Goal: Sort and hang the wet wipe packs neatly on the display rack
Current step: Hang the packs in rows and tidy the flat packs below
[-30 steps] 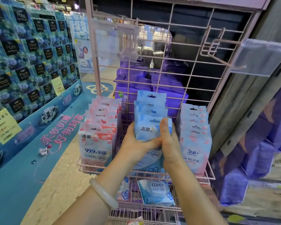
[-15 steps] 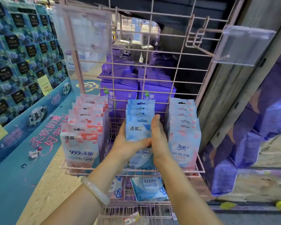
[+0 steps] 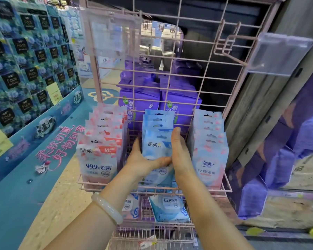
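Observation:
A pink wire display rack (image 3: 202, 82) holds three hanging rows of wet wipe packs. The middle row is blue packs (image 3: 156, 143). My left hand (image 3: 143, 162) grips its front pack from the left, thumb across the front. My right hand (image 3: 181, 154) presses against the right side of the same pack, fingers pointing up. Pink-and-white packs (image 3: 98, 159) hang in the left row. Pale blue-pink packs (image 3: 209, 159) hang in the right row. On the lower tier a blue pack (image 3: 168, 208) lies flat.
An empty hook with a clear price tag holder (image 3: 280, 55) sticks out at the upper right. Another clear tag holder (image 3: 108, 33) is at the upper left. Purple packages (image 3: 139, 103) are stacked behind the rack. A blue tissue display (image 3: 25, 69) fills the left side.
The view has shifted slightly while both hands stay on the front blue pack; my left hand has slid a little lower on it.

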Tool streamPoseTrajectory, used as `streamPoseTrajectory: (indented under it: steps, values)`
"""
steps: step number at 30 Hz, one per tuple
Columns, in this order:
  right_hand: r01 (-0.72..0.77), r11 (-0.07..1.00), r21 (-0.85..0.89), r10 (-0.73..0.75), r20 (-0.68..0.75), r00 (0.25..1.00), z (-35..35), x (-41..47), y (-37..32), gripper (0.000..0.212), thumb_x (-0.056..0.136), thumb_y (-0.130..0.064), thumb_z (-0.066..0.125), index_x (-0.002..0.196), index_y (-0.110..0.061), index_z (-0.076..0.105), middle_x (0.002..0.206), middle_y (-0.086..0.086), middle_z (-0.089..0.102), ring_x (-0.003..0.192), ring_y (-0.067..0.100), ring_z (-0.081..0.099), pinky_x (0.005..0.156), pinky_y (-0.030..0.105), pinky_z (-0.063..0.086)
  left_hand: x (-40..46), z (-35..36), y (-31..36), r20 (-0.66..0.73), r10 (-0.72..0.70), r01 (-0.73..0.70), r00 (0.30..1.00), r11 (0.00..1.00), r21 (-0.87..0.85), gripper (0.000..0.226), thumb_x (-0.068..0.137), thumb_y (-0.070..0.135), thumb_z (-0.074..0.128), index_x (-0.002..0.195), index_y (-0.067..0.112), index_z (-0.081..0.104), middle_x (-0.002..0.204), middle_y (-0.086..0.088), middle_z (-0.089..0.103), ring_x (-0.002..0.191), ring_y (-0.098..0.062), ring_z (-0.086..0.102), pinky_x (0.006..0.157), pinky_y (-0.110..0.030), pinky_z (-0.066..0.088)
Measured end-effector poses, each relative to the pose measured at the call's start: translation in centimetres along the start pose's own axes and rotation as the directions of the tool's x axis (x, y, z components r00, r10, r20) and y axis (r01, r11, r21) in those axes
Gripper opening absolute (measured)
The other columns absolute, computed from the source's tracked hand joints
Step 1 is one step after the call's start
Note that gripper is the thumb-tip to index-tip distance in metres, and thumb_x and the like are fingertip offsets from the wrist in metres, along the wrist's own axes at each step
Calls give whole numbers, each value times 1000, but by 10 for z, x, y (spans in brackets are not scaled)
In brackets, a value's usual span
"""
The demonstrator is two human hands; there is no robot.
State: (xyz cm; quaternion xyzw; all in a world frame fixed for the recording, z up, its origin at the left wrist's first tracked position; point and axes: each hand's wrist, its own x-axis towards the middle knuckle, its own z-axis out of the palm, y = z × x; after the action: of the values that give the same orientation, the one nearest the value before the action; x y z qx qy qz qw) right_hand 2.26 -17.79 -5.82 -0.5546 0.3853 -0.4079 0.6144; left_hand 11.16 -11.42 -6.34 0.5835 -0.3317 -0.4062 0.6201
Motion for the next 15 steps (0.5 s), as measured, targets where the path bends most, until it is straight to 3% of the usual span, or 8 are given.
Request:
streamPoseTrajectory:
  steps: [4, 7, 9, 10, 12, 13, 14, 15]
  values:
    - [-18, 991, -135, 15, -26, 1000, -1, -18, -13, 98, 61, -78, 36, 141, -21, 30, 141, -3, 43, 114, 7, 47, 79, 7, 40, -12, -4, 3, -61, 30, -17, 998, 978, 206, 112, 50, 18, 90, 141, 14, 26, 135, -10, 54, 122, -26, 53, 102, -49, 43]
    - [110, 965, -236, -126, -50, 991, -6, -42, -19, 77, 78, -62, 45, 142, -25, 25, 147, -9, 34, 120, -6, 35, 94, 13, 28, -41, -4, 3, -103, 202, -160, 974, 934, 319, 92, 65, 27, 82, 141, 21, 30, 143, -1, 46, 132, -16, 43, 109, -43, 37]
    - [237, 947, -218, -245, -13, 969, -6, -61, -23, 67, 80, -59, 50, 138, -31, 32, 140, -20, 39, 118, -20, 36, 96, 8, 29, -68, -11, 3, -202, 414, -343, 887, 887, 310, 60, 74, 25, 74, 126, 35, 46, 135, 7, 52, 128, -6, 46, 108, -32, 38]
    - [255, 952, -167, -250, 51, 967, -3, -70, -24, 63, 78, -60, 51, 134, -34, 37, 137, -23, 42, 117, -22, 38, 96, 7, 33, -78, -19, 5, -280, 522, -435, 806, 842, 319, 50, 75, 24, 72, 117, 40, 50, 129, 8, 55, 124, -5, 49, 105, -27, 40]
    - [164, 985, -48, -147, 250, 957, 10, -84, -26, 64, 74, -63, 50, 131, -36, 41, 134, -25, 44, 113, -23, 43, 87, 0, 38, -87, -44, 6, -436, 659, -542, 613, 752, 374, 43, 74, 27, 70, 111, 38, 50, 125, -2, 55, 121, -11, 51, 100, -24, 42]
    - [99, 995, -29, -83, 344, 935, 19, -89, -26, 73, 70, -69, 49, 134, -36, 38, 135, -25, 41, 111, -24, 42, 82, -4, 38, -85, -57, 6, -507, 658, -522, 556, 752, 403, 49, 72, 31, 70, 116, 34, 47, 128, -7, 51, 123, -14, 48, 103, -28, 40]
    - [52, 997, -57, -24, 410, 912, 31, -91, -26, 86, 65, -75, 47, 139, -33, 31, 138, -24, 35, 112, -24, 39, 80, -6, 36, -80, -70, 8, -560, 614, -455, 557, 789, 413, 62, 70, 36, 72, 124, 29, 43, 134, -7, 44, 127, -13, 42, 108, -32, 36]
    - [26, 995, -101, 22, 449, 893, 43, -90, -25, 98, 60, -77, 43, 143, -31, 21, 141, -22, 29, 114, -21, 33, 84, -4, 32, -74, -81, 12, -578, 526, -361, 624, 850, 383, 80, 67, 39, 75, 134, 23, 35, 141, -5, 37, 132, -9, 35, 112, -34, 30]
